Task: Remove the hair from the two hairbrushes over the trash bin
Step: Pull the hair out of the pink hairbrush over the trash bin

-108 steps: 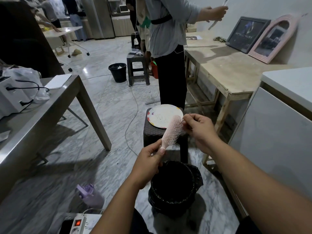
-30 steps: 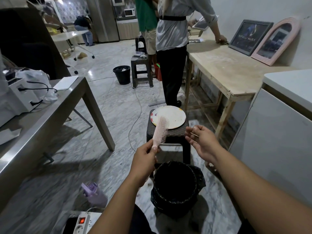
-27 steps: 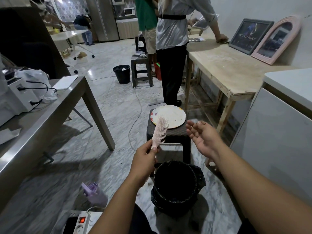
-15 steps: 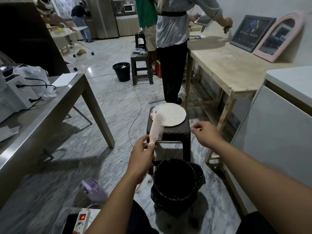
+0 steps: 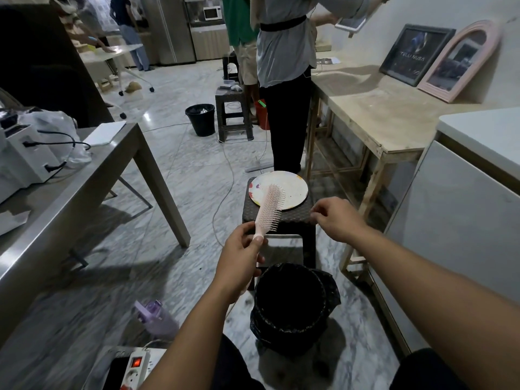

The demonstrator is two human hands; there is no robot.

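Head view: left hand grips pink hairbrush; right hand pinched, possibly on hair.

Plate on dark stool; purple bottle (floor).

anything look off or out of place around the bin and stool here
One oddity: a purple bottle lies tipped on its side on the floor, left of the bin. Otherwise all looks ordinary: the left hand holds the pink brush by its handle, the plate sits flat on the stool.
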